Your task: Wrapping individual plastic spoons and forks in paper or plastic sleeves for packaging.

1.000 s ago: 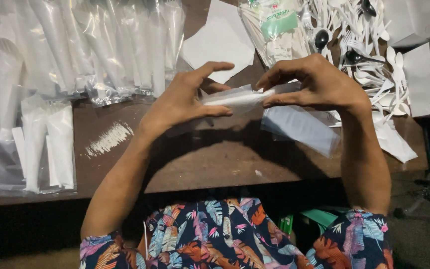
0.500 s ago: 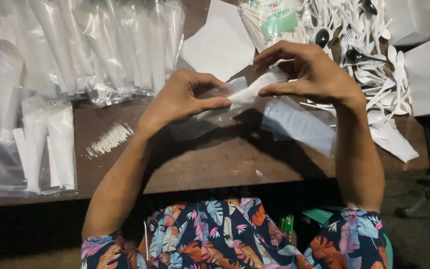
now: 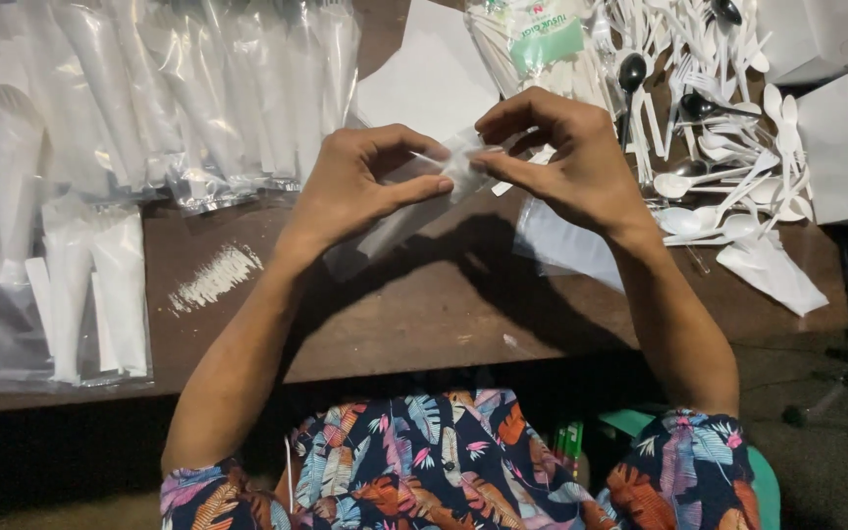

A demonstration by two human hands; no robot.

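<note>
Pinching a clear plastic sleeve (image 3: 414, 211) between them, the left hand (image 3: 360, 191) and right hand (image 3: 566, 162) grip its top end.

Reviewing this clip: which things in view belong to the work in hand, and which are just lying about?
In hand:
left hand and right hand, both pinching the clear sleeve and its white insert.

Lying about:
filled sleeves; spoon pile; flat bag; toothpicks; napkin; table.
</note>
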